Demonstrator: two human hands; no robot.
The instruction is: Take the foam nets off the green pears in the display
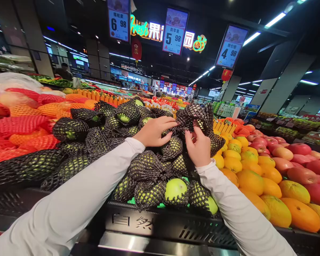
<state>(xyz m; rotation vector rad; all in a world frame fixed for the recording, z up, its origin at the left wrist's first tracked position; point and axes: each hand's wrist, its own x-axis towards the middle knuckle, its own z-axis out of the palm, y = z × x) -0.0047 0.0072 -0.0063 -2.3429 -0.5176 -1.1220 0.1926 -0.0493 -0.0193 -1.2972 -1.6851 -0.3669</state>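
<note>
Green apples in black foam nets [146, 165] fill the black crate in front of me. My right hand [198, 146] has its fingers bent against a netted green apple [198, 115] at the right back of the pile, its thumb and fingers at the black net. Over the middle of the pile, my left hand [157, 131] reaches to the right with fingers stretched and thumb apart. Its fingertips come up to the edge of the same net; whether they pinch it is hidden. A green apple [176, 189] shows partly bare through its net at the front.
Oranges [249, 181] lie to the right, with red apples [296, 156] beyond them. Fruit in red and orange nets [24, 124] is piled at the left. The black crate's front wall [170, 222] stands nearest me. Price signs [175, 32] hang overhead.
</note>
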